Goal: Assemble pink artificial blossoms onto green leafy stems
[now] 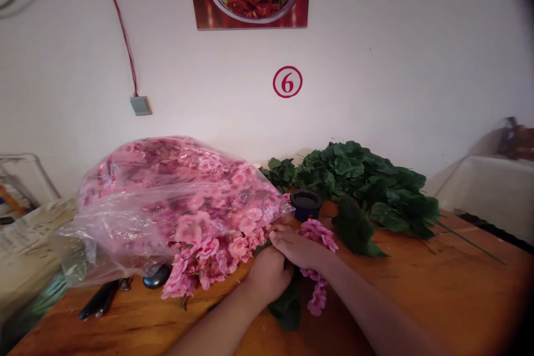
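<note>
Pink flower spray with dark green leaf lay low over wooden table, under and beside hands. Looked light, petals soft and easily crushed, stem probably stiffer; best hold likely stem, below blossoms. Left hand curled into loose fist, right hand bent over against it; both seemed closed on spray, stem hidden, so exact finger hold could not be told. Beyond: clear bag of pink flowers leftward, dark round tub or roll, leaf heap near wall.
</note>
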A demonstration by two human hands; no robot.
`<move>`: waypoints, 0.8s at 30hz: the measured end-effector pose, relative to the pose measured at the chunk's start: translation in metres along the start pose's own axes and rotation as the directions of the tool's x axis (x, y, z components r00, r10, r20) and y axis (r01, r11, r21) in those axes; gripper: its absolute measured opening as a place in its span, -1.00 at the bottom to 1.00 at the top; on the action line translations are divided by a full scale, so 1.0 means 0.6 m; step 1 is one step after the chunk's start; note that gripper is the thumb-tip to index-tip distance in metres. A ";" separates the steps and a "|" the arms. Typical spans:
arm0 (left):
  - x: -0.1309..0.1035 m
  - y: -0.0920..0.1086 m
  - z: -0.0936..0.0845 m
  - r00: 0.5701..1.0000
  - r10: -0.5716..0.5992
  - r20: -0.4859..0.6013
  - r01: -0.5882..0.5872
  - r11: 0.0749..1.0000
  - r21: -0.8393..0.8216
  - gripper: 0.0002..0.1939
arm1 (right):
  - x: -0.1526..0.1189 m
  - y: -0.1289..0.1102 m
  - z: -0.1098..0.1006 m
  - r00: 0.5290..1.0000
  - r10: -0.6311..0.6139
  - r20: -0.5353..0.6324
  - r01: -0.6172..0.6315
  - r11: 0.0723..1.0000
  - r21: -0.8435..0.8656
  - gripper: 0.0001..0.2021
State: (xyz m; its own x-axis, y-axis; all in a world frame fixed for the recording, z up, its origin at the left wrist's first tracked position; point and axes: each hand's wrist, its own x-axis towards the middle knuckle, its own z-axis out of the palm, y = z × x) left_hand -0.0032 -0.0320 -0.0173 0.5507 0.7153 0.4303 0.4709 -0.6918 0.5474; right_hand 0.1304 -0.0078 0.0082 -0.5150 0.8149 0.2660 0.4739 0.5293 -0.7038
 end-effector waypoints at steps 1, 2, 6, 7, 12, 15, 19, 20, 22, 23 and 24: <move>0.000 0.000 0.000 1.000 -0.001 -0.005 0.000 1.000 -0.013 -0.50 | 0.001 -0.002 0.001 1.000 -0.018 -0.018 0.018 1.000 -0.004 -0.58; 0.000 0.001 0.000 1.000 -0.007 -0.006 0.007 1.000 -0.021 -0.50 | 0.001 -0.003 0.002 0.999 -0.037 -0.038 0.036 0.999 -0.006 -0.59; 0.001 0.002 -0.002 0.998 -0.062 0.008 0.062 0.998 -0.005 -0.61 | 0.005 -0.006 0.001 0.981 -0.128 -0.147 0.133 0.991 0.022 -0.62; 0.002 0.003 -0.003 0.997 -0.073 0.007 0.073 0.997 0.001 -0.65 | 0.007 -0.006 -0.002 0.972 -0.141 -0.187 0.151 0.988 0.038 -0.62; 0.008 0.014 -0.016 0.993 -0.100 0.054 0.105 0.990 -0.089 -0.77 | 0.010 -0.004 -0.023 0.931 -0.015 -0.365 0.108 0.966 0.234 -0.62; 0.011 0.014 -0.019 0.980 -0.182 0.077 0.196 0.948 -0.252 -0.76 | 0.009 -0.005 -0.031 0.914 0.126 -0.385 0.088 0.867 0.491 -0.66; 0.013 0.004 -0.015 0.949 -0.311 0.055 0.304 0.854 -0.422 -0.78 | 0.007 -0.011 -0.037 0.921 0.241 -0.306 0.166 0.469 0.867 -0.75; 0.013 0.000 -0.013 0.946 -0.321 0.044 0.306 0.840 -0.447 -0.78 | 0.006 -0.013 -0.041 0.924 0.252 -0.287 0.186 0.360 0.914 -0.79; 0.014 -0.008 -0.009 0.946 -0.322 0.032 0.297 0.823 -0.484 -0.78 | 0.003 -0.017 -0.052 0.923 0.286 -0.257 0.213 0.177 0.961 -0.87; 0.014 -0.012 -0.007 0.946 -0.324 0.024 0.292 0.817 -0.497 -0.79 | 0.001 -0.018 -0.059 0.919 0.309 -0.245 0.223 0.103 0.969 -0.91; 0.014 -0.016 -0.005 0.944 -0.331 0.016 0.292 0.809 -0.510 -0.80 | -0.001 -0.019 -0.066 0.916 0.328 -0.231 0.229 0.044 0.972 -0.95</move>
State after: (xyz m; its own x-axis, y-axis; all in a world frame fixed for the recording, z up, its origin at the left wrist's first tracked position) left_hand -0.0052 -0.0187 -0.0168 0.3750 0.9022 0.2131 0.1902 -0.2999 0.9348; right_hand 0.1536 -0.0049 0.0423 -0.1519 0.9745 0.1650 -0.7918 -0.0201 -0.6105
